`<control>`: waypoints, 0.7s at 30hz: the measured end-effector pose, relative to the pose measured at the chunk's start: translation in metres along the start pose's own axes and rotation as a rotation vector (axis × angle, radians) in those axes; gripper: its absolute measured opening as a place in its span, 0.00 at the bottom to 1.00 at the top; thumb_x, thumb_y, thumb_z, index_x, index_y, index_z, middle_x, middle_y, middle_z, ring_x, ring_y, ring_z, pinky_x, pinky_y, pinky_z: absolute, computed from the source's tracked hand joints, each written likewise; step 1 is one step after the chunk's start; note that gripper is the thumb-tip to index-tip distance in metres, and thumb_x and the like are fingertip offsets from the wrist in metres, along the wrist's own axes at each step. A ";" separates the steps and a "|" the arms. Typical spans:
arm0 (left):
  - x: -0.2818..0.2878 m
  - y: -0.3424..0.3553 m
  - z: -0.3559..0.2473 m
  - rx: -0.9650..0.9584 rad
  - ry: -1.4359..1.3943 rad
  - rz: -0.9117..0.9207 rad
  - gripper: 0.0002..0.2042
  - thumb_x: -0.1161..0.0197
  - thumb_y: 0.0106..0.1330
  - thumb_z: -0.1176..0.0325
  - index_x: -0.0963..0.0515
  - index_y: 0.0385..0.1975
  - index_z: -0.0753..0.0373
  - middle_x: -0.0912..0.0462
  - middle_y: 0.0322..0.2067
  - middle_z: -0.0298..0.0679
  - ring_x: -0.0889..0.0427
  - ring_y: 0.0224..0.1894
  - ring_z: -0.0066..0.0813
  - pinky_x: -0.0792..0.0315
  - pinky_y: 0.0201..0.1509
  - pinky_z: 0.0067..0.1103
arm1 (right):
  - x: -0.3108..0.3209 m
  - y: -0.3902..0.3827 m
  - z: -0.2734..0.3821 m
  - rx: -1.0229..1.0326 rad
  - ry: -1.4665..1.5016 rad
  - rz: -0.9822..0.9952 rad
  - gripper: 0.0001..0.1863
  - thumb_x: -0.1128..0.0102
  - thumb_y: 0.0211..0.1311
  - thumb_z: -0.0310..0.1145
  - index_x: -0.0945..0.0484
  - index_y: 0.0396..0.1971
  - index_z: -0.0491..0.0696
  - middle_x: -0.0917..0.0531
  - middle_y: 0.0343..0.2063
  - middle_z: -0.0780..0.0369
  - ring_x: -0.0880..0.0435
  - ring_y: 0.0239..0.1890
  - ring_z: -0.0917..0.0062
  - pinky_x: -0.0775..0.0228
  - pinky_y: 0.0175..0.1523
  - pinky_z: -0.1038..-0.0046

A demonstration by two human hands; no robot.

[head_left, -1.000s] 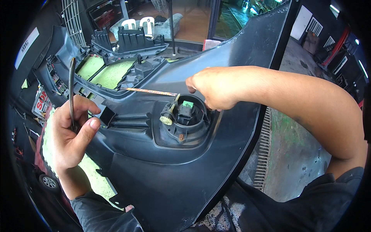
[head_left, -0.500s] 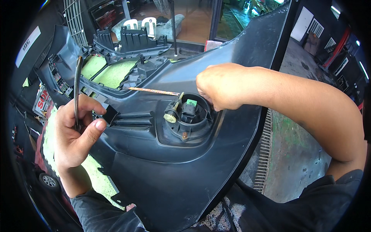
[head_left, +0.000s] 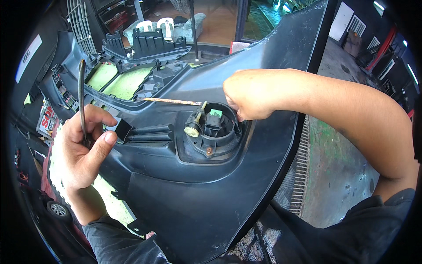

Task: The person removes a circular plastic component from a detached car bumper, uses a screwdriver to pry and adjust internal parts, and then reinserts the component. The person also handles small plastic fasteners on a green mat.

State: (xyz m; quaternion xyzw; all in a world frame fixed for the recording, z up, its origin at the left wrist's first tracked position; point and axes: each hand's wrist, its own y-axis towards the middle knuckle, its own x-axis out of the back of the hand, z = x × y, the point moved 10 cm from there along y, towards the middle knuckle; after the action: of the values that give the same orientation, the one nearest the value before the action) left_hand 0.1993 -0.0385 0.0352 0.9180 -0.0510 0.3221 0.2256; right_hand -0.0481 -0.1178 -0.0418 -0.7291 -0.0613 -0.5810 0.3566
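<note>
Light green textured surface (head_left: 125,83) under a large black plastic panel (head_left: 198,202).
Seen from the round lamp housing (head_left: 215,144) set in the panel, the green shows beyond and to the left, through the panel's openings, and again at the near left, along its edge; the panel lies directly on it, covering the middle and reaching out past the housing's right side.

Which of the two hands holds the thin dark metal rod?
The left hand, with the rod upright in it; the right hand, at the round black plastic housing, shows none.
</note>
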 end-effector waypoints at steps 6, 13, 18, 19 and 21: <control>-0.003 0.004 -0.004 0.003 0.025 0.024 0.10 0.30 0.64 0.67 0.20 0.40 0.63 0.33 0.18 0.24 0.40 0.23 0.13 0.48 0.29 0.18 | 0.006 -0.003 0.000 0.074 0.048 0.044 0.06 0.25 0.53 0.28 0.13 0.29 0.42 0.13 0.26 0.51 0.11 0.34 0.60 0.22 0.40 0.60; -0.012 0.008 -0.016 -0.010 0.003 0.083 0.11 0.31 0.66 0.66 0.21 0.40 0.65 0.33 0.21 0.23 0.40 0.23 0.11 0.49 0.28 0.17 | 0.004 0.000 -0.001 0.111 0.081 -0.097 0.06 0.25 0.50 0.26 0.15 0.26 0.42 0.13 0.26 0.53 0.11 0.35 0.61 0.22 0.40 0.61; -0.029 0.020 -0.023 0.003 0.045 0.156 0.11 0.30 0.66 0.65 0.21 0.40 0.65 0.35 0.21 0.22 0.41 0.24 0.10 0.50 0.28 0.17 | -0.001 0.001 -0.001 0.070 0.029 -0.058 0.05 0.26 0.52 0.27 0.14 0.26 0.42 0.13 0.26 0.51 0.12 0.35 0.59 0.22 0.41 0.61; -0.031 0.022 -0.028 -0.013 0.026 0.157 0.11 0.30 0.66 0.66 0.21 0.40 0.64 0.34 0.19 0.22 0.42 0.22 0.10 0.51 0.27 0.17 | -0.001 0.000 0.001 0.071 0.022 -0.039 0.05 0.26 0.52 0.27 0.14 0.26 0.42 0.13 0.26 0.51 0.12 0.35 0.59 0.22 0.41 0.60; -0.036 0.026 -0.033 -0.045 -0.011 0.161 0.10 0.29 0.65 0.67 0.20 0.39 0.64 0.33 0.16 0.22 0.43 0.18 0.10 0.52 0.25 0.18 | -0.001 -0.004 0.003 0.072 0.010 -0.001 0.06 0.26 0.53 0.28 0.14 0.27 0.42 0.13 0.27 0.51 0.12 0.35 0.59 0.22 0.42 0.60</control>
State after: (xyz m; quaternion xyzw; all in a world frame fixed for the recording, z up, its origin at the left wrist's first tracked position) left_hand 0.1458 -0.0493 0.0453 0.9074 -0.1331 0.3330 0.2191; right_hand -0.0474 -0.1128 -0.0413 -0.7130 -0.0810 -0.5821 0.3824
